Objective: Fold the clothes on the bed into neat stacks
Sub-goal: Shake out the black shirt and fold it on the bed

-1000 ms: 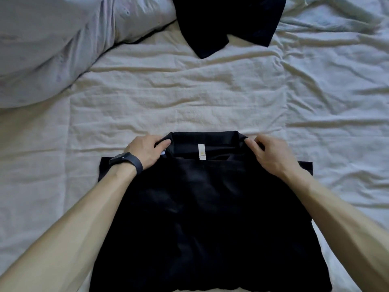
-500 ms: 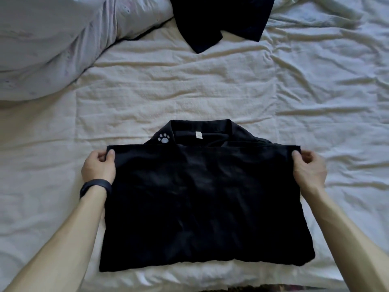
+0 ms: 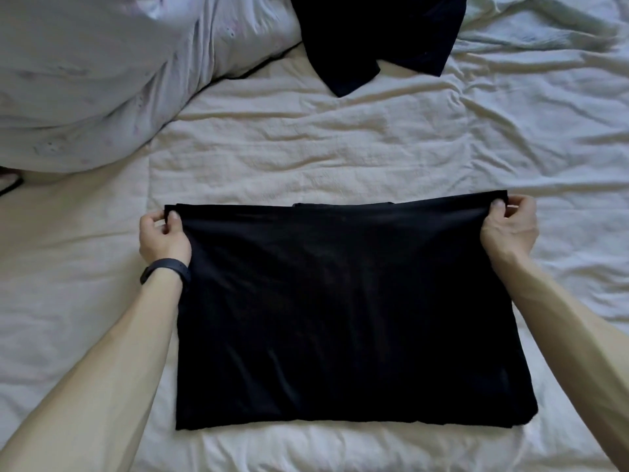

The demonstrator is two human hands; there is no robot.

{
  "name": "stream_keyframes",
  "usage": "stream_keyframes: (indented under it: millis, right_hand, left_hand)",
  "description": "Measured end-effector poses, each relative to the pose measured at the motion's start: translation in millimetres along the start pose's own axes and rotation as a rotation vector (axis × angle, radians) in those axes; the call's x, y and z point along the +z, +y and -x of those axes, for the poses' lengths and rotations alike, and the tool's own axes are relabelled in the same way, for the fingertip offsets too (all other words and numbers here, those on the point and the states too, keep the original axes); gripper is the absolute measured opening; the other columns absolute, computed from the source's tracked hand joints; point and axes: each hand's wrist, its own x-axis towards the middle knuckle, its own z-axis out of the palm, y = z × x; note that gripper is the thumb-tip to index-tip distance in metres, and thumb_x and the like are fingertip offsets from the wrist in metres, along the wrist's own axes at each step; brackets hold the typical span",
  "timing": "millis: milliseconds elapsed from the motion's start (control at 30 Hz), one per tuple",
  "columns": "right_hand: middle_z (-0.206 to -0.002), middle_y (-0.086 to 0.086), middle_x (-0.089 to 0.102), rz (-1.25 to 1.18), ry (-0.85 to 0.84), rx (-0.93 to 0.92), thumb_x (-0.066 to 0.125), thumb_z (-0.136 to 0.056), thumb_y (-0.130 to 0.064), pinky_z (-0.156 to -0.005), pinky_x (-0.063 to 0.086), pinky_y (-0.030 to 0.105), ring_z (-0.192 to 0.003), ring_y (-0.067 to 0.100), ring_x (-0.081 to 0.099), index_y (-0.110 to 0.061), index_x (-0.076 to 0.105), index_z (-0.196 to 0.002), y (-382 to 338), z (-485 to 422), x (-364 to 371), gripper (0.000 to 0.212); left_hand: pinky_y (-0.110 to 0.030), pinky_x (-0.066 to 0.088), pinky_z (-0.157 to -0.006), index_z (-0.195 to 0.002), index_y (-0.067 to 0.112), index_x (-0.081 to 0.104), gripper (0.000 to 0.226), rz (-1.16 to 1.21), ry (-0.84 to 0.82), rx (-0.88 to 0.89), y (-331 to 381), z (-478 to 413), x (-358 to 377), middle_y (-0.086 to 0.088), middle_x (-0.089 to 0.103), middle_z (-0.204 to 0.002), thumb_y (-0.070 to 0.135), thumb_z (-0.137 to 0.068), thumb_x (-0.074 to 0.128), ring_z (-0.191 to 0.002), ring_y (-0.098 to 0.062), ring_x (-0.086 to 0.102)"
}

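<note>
A black shirt (image 3: 347, 311) lies on the white bed sheet (image 3: 306, 158) as a folded rectangle in front of me. Its collar and label are hidden under the top layer. My left hand (image 3: 165, 235), with a dark band on the wrist, pinches the shirt's far left corner. My right hand (image 3: 509, 228) pinches the far right corner. The far edge is stretched straight between both hands.
A second dark garment (image 3: 377, 39) lies crumpled at the far top of the bed. A pale grey duvet (image 3: 102, 73) is bunched at the top left. Wrinkled sheet surrounds the shirt on all sides.
Both hands left the collar, took the outer corners of a layer and carried it away from me over the collar. The collar, paw print and label are now covered.
</note>
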Motion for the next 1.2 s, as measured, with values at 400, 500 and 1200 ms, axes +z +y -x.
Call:
stream_keyframes:
  millis: [400,500,1200]
  right_hand:
    - [-0.131,0.017,0.063,0.089,0.007,-0.054,0.047,-0.103,-0.036,-0.107,0.034,0.038,-0.125,0.037,0.052,-0.007,0.052,-0.134,0.8,-1.7,-1.6,0.043]
    - [-0.151,0.016,0.044,0.228,-0.017,-0.226,0.049,-0.098,-0.042,-0.115,0.025,0.047,-0.137,0.039,0.038,-0.009,0.046,-0.145,3.5,42.5,-5.5,0.057]
    - [-0.171,0.005,0.007,0.628,-0.337,-0.724,0.036,-0.098,-0.063,-0.124,0.003,0.058,-0.158,0.024,0.0,-0.029,0.023,-0.162,95.8,223.3,-12.7,0.073]
  left_hand:
    - [-0.035,0.04,-0.098,-0.131,0.014,0.056,0.038,-0.18,-0.145,0.113,4.1,6.4,0.5,-0.013,0.061,-0.13,0.027,-0.096,0.059,-0.121,-0.035,0.054]
    - [-0.05,0.037,-0.104,-0.141,0.01,0.05,0.055,-0.388,-0.058,0.396,-1.6,61.4,-2.0,-0.02,0.044,-0.145,0.026,-0.09,0.064,-0.128,-0.043,0.044]
    - [-0.062,-0.002,-0.119,-0.158,0.042,0.011,0.07,-0.812,-0.437,0.566,-151.9,193.8,-55.9,0.003,-0.008,-0.168,0.066,-0.094,0.026,-0.154,-0.024,-0.009]
